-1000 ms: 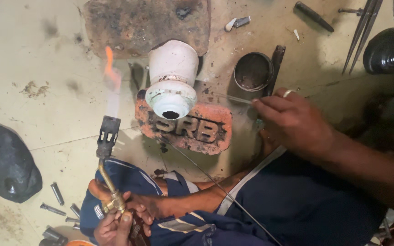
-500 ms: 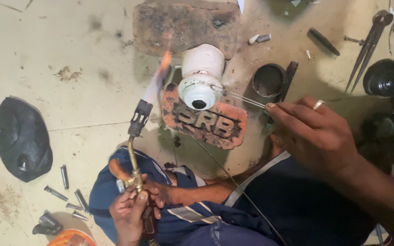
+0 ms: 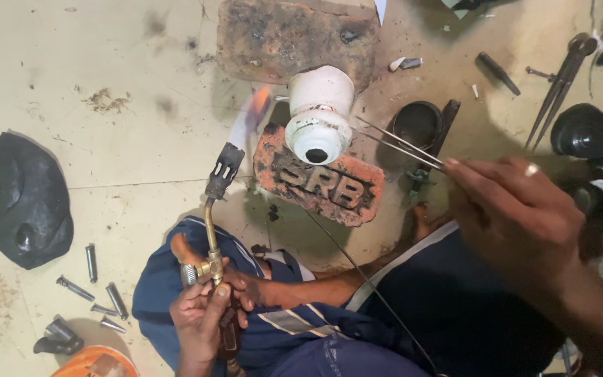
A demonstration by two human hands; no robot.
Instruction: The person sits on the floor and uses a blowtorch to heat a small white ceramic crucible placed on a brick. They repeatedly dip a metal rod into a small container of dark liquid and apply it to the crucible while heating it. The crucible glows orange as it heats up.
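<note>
- My left hand (image 3: 207,314) sits low in the view, its fingers (image 3: 200,297) curled tight around the brass valve and handle of a gas torch (image 3: 212,230).
- The torch has a thin, curved brass neck that ends in a dark, slotted metal burner head; a pale blue flame (image 3: 252,112) tipped with orange leaves it and points up toward the white part.
- My right hand (image 3: 518,209) comes in from the right, its fingers pinched shut on a pair of thin, straight, silvery filler rods (image 3: 399,143). A ring shows on one finger.
- The tips of the rods reach the side of a white cylindrical fitting (image 3: 319,115), smooth and glazed-looking, with a round dark hole in the end that faces me.
- The fitting lies on a rough red brick (image 3: 322,185) with raised letters moulded into its face and sooty, blackened edges. Behind it lies a second, darker scorched brick (image 3: 294,38), and the fitting's far end touches it.
- A thin dark wire (image 3: 357,272) runs from under the brick down across my blue clothing.
- All of it rests on a pale, stained concrete floor (image 3: 106,84).
- Just right of the fitting stands a small round black tin (image 3: 417,124), open at the top.
- A crumpled black cloth (image 3: 22,199) lies at the left, with short grey metal pins (image 3: 92,262) scattered near it.
- Long steel dividers (image 3: 560,80) lie at the upper right.
</note>
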